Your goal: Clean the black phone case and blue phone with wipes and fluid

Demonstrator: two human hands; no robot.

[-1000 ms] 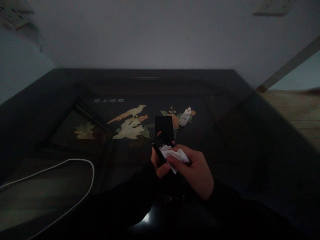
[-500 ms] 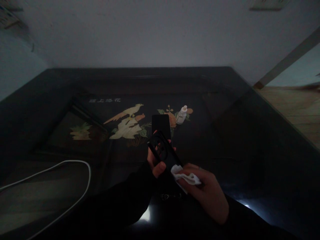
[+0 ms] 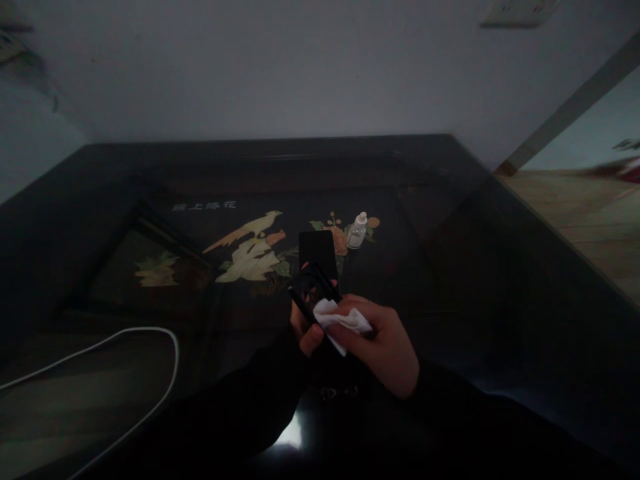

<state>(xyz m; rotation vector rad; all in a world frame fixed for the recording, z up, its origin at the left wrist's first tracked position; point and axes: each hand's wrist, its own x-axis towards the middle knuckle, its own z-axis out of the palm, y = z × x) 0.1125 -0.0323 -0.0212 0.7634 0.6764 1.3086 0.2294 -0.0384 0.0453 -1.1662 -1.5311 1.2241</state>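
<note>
My left hand [image 3: 306,332] is wrapped round a black phone case [image 3: 306,283], which is tilted and has a camera cutout at its upper end. In my right hand [image 3: 383,337] a white tissue [image 3: 345,319] is pinched and pressed against the inside or face of the case, just below the cutout. Beyond the case a dark phone [image 3: 318,250] lies flat on the black table. A small clear bottle with a white dropper top [image 3: 357,231] stands to the right of the phone. The lower part of the case is lost in the dark.
The glossy black table [image 3: 450,200] carries an inlaid bird-and-flower picture [image 3: 250,260]. A white cable [image 3: 150,329] curves across the left front. A pale wall [image 3: 260,73] rises behind the table, with a socket plate [image 3: 520,12] at the upper right.
My right hand has slid the tissue up and to the left along the phone case, towards the camera cutout. My left hand keeps its grip. The view has shifted slightly.
</note>
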